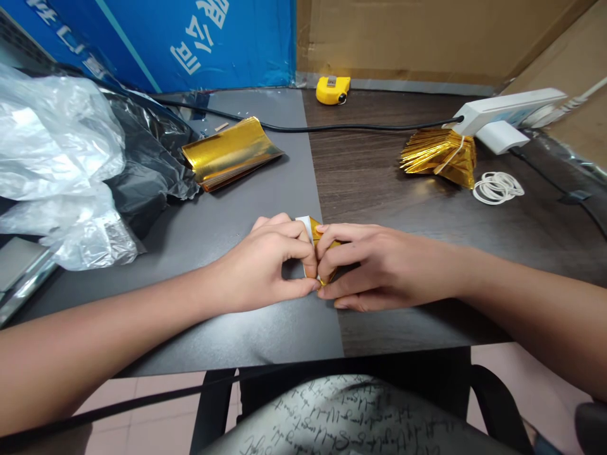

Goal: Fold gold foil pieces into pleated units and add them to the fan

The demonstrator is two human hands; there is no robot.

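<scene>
Folded gold-and-white foil paper (313,231) pinched by left hand (275,259) and right hand (386,262), mid-frame; crumpled black plastic bag (147,164), upper left, can't see inside.

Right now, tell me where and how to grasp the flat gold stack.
Probably pinch the flat gold stack across its thickness at the right end, coming from the near right: that corner juts free, while the black bag crowds the left end.

Looks like an indoor desk workspace; cannot be pinned down as home or office. Shows a wood-grain tabletop (374,174), a power strip (515,104), a tape measure (332,91), a black chair armrest (503,404) above a tiled floor (159,404), and cardboard (393,44) along the back.
</scene>
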